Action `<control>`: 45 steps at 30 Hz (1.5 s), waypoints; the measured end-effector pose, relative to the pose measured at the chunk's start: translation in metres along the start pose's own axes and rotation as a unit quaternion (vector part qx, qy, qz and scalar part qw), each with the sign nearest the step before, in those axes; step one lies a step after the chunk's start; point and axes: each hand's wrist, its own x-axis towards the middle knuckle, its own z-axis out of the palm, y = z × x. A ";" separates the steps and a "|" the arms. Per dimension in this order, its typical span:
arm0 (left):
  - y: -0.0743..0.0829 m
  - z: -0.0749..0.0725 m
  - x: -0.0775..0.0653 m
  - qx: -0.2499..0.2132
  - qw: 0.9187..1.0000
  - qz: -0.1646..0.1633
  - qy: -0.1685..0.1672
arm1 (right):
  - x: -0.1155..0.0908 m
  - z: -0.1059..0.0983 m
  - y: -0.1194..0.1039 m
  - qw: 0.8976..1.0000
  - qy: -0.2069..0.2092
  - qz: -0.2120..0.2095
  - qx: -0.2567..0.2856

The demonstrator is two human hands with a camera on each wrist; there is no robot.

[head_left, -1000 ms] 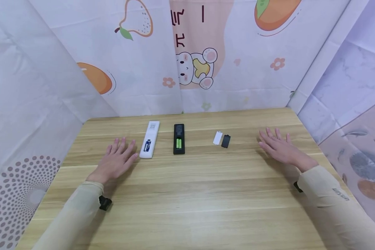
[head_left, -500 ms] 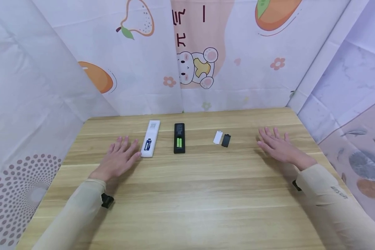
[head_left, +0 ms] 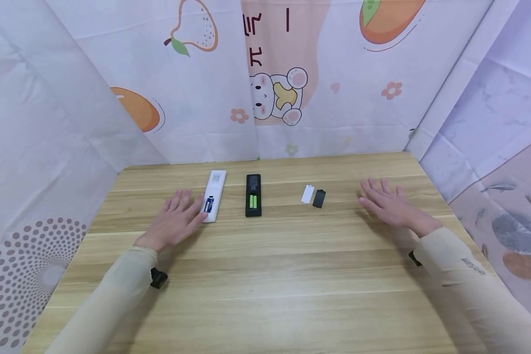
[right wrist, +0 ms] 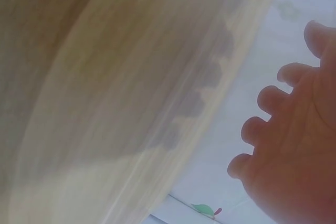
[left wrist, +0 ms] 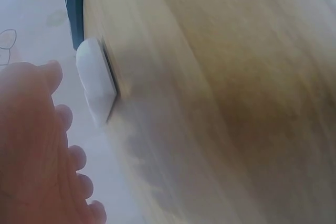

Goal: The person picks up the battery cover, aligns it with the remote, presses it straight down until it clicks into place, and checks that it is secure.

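Note:
My left hand (head_left: 173, 221) has its fingers spread beside the white remote control (head_left: 216, 184), its thumb overlapping the remote's near left edge in the head view. The left wrist view shows a gap between the thumb and the white remote (left wrist: 96, 80). Blue batteries (head_left: 208, 204) sit in the white remote's uncovered compartment. To its right lies a black remote control (head_left: 253, 183) with green batteries (head_left: 253, 201) in its compartment. My right hand (head_left: 391, 206) holds nothing, its fingers stretched above the wooden table. Left of it lie a white battery cover (head_left: 307, 194) and a black battery cover (head_left: 319, 198).
The wooden table (head_left: 265, 295) ends at a printed cloth backdrop (head_left: 194, 108) behind the remotes. More cloth hangs at the left and right sides. A black wrist camera (head_left: 158, 278) sits under the left sleeve.
My left hand has moved right and slightly forward, closer to the white remote. The right hand has shifted a little to the left. The remotes and covers stay in place.

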 end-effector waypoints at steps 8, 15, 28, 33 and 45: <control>0.008 -0.003 0.005 -0.001 1.000 0.007 -0.006 | 0.005 0.000 -0.006 1.000 0.003 -0.009 0.003; 0.014 -0.003 0.010 0.001 1.000 0.018 -0.010 | 0.010 0.000 -0.013 1.000 0.015 -0.013 0.002; 0.027 -0.006 0.022 -0.016 0.999 0.025 -0.016 | 0.021 0.002 -0.021 0.999 0.023 -0.021 0.004; 0.030 -0.009 0.025 -0.022 0.999 0.024 -0.021 | 0.025 0.001 -0.024 1.000 0.019 -0.023 0.002; 0.035 -0.011 0.039 -0.034 0.999 0.028 -0.026 | 0.038 -0.004 -0.030 1.000 0.015 -0.022 -0.013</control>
